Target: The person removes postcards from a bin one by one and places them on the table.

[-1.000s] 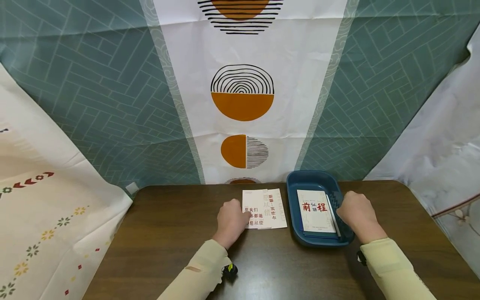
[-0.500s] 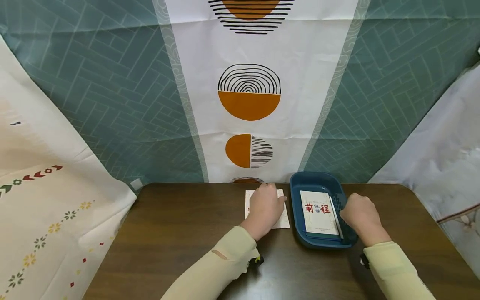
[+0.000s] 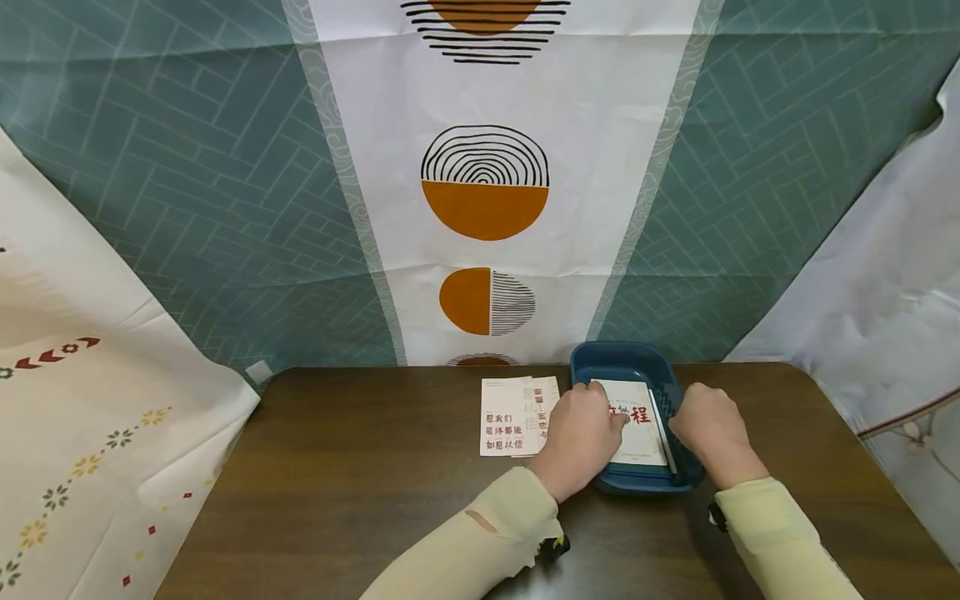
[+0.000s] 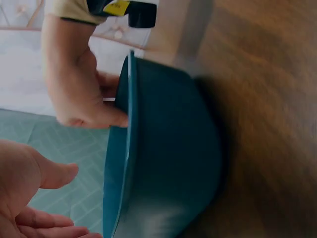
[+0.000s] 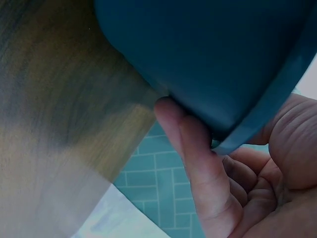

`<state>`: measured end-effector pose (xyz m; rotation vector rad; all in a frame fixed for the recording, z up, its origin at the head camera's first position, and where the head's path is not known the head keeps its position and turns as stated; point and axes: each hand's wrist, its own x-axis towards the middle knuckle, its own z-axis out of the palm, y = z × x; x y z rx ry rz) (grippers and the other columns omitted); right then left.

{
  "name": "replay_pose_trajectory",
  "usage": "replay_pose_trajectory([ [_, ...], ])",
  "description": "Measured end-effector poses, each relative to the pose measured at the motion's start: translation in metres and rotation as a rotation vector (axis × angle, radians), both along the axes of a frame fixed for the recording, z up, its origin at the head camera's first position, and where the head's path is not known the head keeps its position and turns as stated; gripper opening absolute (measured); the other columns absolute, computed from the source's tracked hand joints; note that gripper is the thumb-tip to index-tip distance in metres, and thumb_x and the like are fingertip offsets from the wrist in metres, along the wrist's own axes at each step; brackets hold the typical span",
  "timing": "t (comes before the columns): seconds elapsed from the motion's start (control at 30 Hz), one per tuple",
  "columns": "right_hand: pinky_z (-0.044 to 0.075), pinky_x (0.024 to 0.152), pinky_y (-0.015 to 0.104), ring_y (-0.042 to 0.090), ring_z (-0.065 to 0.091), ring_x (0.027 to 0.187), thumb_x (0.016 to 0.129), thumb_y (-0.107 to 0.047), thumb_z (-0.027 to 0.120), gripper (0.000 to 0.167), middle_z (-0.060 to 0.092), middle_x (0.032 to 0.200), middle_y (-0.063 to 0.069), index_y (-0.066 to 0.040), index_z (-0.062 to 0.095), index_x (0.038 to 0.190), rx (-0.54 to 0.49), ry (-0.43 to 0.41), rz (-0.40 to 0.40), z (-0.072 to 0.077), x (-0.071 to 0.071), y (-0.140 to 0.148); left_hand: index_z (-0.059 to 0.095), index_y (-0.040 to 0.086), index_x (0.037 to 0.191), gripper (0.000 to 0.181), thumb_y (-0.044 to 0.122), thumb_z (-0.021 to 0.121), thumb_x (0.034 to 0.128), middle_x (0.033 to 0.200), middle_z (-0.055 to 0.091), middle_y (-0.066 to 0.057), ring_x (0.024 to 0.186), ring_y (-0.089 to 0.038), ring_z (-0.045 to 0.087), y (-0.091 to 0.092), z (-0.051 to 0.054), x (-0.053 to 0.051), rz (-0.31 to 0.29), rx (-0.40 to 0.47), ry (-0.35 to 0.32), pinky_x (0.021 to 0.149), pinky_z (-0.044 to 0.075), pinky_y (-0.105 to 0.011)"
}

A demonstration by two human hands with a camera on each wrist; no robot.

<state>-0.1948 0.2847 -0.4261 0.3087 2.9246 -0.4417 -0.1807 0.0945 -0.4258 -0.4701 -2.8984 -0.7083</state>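
A dark blue plastic basin (image 3: 621,353) stands at the back right of the table. My right hand (image 3: 711,433) grips its right rim; in the right wrist view, fingers (image 5: 203,163) curl round the outer wall. Inside lies a white card (image 3: 633,446) with red characters, and beside it a thin white stick (image 3: 663,435). My left hand (image 3: 581,437) hovers over the basin's left edge and covers part of the card. In the left wrist view its thumb (image 4: 57,173) and fingers are spread, with nothing seen between them. Left of the basin, two overlapping printed cards (image 3: 506,412) lie flat.
Brown wooden table (image 3: 360,467), its back edge against a hanging green and white cloth (image 3: 495,100). A cream cloth (image 3: 112,400) with a flower pattern hangs on the left, a white one (image 3: 892,275) on the right.
My left hand has moved right, from the left edge of the printed cards, across them, to the basin. The cards are uncovered again. My right hand keeps its hold on the rim.
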Motion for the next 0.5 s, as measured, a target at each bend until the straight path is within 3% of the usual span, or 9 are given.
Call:
replay_pose_trajectory([
  [0.23,0.042,0.045,0.031,0.025,0.050,0.054,0.077,-0.011,0.062,0.024,0.056,0.066,0.016,0.011,0.061,0.085,0.003,-0.015,0.005,0.000,0.000,0.002,0.065,0.008,0.094,0.034,0.040,0.067,0.0837,0.073,0.062,0.002,0.055,-0.003,0.051,0.018,-0.013,0.002,-0.035,0.011,-0.078,0.052,0.045,-0.016],
  [0.5,0.041,0.044,0.031,0.025,0.050,0.054,0.077,-0.010,0.060,0.021,0.056,0.066,0.016,0.010,0.060,0.082,0.013,0.003,0.005,-0.001,0.000,0.002,0.065,0.008,0.099,0.040,0.041,0.073,0.0777,0.087,0.064,-0.001,0.075,-0.013,0.060,0.037,-0.033,0.004,-0.056,-0.177,-0.069,0.062,0.052,-0.024],
])
